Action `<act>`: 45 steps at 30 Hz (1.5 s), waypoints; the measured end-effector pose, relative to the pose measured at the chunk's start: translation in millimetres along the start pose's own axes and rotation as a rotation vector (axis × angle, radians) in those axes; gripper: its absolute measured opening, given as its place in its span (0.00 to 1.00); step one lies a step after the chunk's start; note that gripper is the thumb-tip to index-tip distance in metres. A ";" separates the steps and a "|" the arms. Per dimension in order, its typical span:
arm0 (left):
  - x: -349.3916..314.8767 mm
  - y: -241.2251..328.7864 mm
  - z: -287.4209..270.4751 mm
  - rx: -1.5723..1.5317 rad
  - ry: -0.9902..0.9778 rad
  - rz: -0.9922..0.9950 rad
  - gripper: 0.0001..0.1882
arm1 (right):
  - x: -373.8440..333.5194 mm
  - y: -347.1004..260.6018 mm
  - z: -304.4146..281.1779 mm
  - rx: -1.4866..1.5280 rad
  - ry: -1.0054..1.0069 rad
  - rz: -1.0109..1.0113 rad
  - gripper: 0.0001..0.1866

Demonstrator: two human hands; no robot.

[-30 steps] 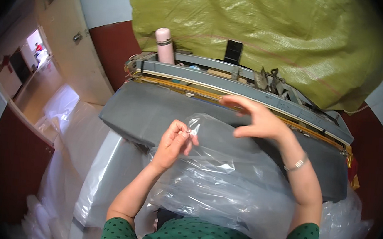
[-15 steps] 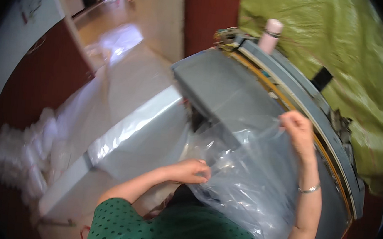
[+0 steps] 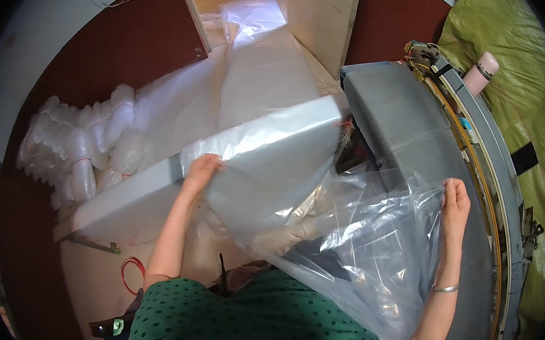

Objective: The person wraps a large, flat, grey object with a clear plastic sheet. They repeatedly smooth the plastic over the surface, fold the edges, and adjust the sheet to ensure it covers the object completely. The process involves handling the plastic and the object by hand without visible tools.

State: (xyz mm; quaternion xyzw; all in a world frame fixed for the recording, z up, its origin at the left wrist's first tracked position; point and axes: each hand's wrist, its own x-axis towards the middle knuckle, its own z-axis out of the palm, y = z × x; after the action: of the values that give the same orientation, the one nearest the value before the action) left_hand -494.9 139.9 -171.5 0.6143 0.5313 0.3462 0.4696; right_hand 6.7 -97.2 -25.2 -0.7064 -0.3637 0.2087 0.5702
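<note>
at far left, rolled plastic bundles (image 3: 83,153) lie beyond a pale ledge (image 3: 129,190). the left hand (image 3: 202,171) reaches the edge of the draped film (image 3: 262,179), fingers bent over it; whether they pinch cannot be told. that film spreads rightward from these fingertips, its long axis running away toward the doorway, the left hand the nearer. further right, a loose clear sheet (image 3: 370,243) slants from the torso up to the right hand (image 3: 456,202), whose thumb and fingers pinch its corner above the grey padded bench (image 3: 412,124).
</note>
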 end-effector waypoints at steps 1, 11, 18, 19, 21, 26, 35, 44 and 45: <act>12.4 -31.8 -25.2 0.277 0.193 -0.030 0.15 | -2.3 2.5 -1.9 -0.010 0.007 -0.002 0.10; -27.7 -166.3 -169.4 0.793 0.604 -0.235 0.06 | -8.9 27.7 -16.4 0.018 0.000 -0.008 0.10; -22.5 -161.6 -124.6 1.031 0.781 0.210 0.06 | -11.4 27.9 -13.0 0.029 0.007 0.027 0.10; -22.1 -149.9 -103.2 0.987 0.757 0.115 0.07 | -13.3 27.7 -13.9 0.037 0.009 0.031 0.10; -25.2 -112.4 -77.7 0.904 0.714 -0.066 0.08 | -16.8 28.1 -15.3 0.056 0.019 0.035 0.09; -16.5 -134.8 -121.1 0.635 0.461 -0.047 0.04 | -17.7 33.6 -16.1 0.095 -0.002 -0.026 0.09; -9.1 -182.8 -143.1 1.136 0.739 0.235 0.09 | -18.2 29.9 -5.1 0.111 -0.005 -0.007 0.10; 1.5 -159.2 -153.1 0.138 0.481 -0.154 0.03 | -24.2 27.2 -16.6 0.039 0.013 0.014 0.11; 2.7 -159.7 -160.1 0.024 0.483 -0.223 0.02 | -27.5 25.9 -21.4 0.028 0.034 0.015 0.11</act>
State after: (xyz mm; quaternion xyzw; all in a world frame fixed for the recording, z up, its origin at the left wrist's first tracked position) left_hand -694.6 175.1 -271.4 0.4573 0.6962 0.4226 0.3572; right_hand 11.2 -134.0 -47.7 -0.7046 -0.3458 0.2061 0.5844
